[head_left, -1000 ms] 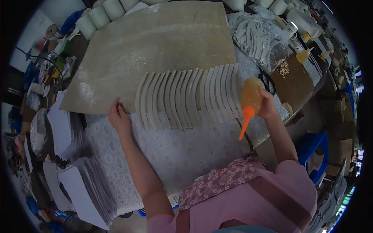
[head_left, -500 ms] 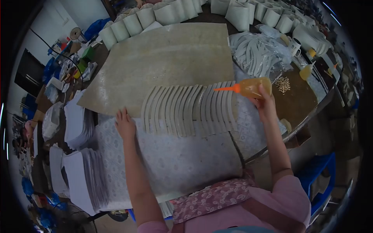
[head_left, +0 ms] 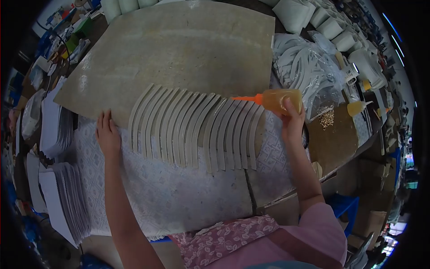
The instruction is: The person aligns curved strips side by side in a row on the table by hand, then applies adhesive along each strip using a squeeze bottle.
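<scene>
My right hand (head_left: 293, 117) is wrapped round a squeeze bottle (head_left: 278, 99) of amber liquid, probably glue, tilted onto its side. Its long orange nozzle (head_left: 246, 98) points left, with the tip at the upper ends of a row of narrow, curved grey strips (head_left: 169, 127). Several of these strips lie side by side across the lower edge of a large beige board (head_left: 179, 49), their lower ends reaching over the patterned table cover (head_left: 188, 193). Some strips have a wet shine. My left hand (head_left: 108, 134) rests with fingers extended on the board's lower left edge, holding nothing.
Stacks of white sheets (head_left: 62, 197) stand at the left. A clear plastic bag of curved pieces (head_left: 300, 62) lies at the right, near a heap of small beige bits (head_left: 326, 117) and another squeeze bottle (head_left: 357, 107). White rolled pieces (head_left: 293, 15) line the back.
The whole view has shifted and come closer to the board. Along the strips, the nozzle tip has moved a little left. My left hand stays at the board's edge.
</scene>
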A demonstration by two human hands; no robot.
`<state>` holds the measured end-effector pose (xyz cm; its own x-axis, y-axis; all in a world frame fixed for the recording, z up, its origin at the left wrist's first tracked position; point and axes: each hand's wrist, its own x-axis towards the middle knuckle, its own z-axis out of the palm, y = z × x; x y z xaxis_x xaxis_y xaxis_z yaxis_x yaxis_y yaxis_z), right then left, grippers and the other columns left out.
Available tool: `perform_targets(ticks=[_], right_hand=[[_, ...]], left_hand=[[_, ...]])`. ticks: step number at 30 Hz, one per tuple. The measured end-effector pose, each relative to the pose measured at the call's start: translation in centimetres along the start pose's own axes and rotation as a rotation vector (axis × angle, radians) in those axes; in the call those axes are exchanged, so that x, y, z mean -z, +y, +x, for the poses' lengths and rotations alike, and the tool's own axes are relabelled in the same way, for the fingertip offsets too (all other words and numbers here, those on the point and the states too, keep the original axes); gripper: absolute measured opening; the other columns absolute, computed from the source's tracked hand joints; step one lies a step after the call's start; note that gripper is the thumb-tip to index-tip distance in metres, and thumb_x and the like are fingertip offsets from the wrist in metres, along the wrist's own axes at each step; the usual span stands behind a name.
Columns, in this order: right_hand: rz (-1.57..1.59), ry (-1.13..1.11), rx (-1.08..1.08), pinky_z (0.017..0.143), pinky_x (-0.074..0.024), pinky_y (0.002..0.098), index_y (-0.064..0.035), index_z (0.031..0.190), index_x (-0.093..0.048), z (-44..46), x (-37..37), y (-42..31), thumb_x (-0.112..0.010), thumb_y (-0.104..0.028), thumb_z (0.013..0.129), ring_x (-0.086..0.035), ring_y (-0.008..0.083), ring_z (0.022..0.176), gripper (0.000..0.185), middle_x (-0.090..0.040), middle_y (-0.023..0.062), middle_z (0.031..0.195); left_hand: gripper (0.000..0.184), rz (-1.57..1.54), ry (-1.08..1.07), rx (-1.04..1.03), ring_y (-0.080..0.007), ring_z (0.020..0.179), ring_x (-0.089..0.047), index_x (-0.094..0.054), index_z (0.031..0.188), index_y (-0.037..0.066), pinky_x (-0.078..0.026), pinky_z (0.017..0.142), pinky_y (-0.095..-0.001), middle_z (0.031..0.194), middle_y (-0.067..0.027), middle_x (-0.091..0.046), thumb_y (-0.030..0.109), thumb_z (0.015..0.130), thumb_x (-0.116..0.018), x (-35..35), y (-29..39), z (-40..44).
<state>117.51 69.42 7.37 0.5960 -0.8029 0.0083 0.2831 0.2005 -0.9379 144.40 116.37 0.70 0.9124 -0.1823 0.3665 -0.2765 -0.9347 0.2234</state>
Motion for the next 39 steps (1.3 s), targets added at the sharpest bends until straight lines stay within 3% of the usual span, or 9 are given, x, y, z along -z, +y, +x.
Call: perform_targets(ticks=[18,39], right_hand=[[-0.009,0.043,-0.042,0.074,-0.0579,0.0347,-0.0038,0.121,-0.049,0.4,0.5,1.4,-0.072,-0.021,0.085,-0.062,0.0188,0.098,0.045,-0.058,0.0074,0.11],[-0.113,-0.273,-0.309,0.068,-0.0564,0.0295,-0.0019,0.12,-0.051,-3.4,-1.2,0.4,-0.071,-0.021,0.084,-0.063,0.017,0.093,0.045,-0.061,0.0074,0.105]], left_hand=[[0.038,0.005,0.016,-0.019,-0.0244,0.131,-0.042,-0.051,0.134,0.017,-0.026,0.109,-0.0432,0.144,-0.0077,-0.043,0.025,0.099,-0.037,0.1,0.0,0.8],[0.038,-0.031,0.047,-0.013,-0.026,0.13,-0.043,-0.053,0.132,0.019,-0.026,0.109,-0.0453,0.142,-0.0077,-0.046,0.026,0.098,-0.04,0.0,0.0,0.8]])
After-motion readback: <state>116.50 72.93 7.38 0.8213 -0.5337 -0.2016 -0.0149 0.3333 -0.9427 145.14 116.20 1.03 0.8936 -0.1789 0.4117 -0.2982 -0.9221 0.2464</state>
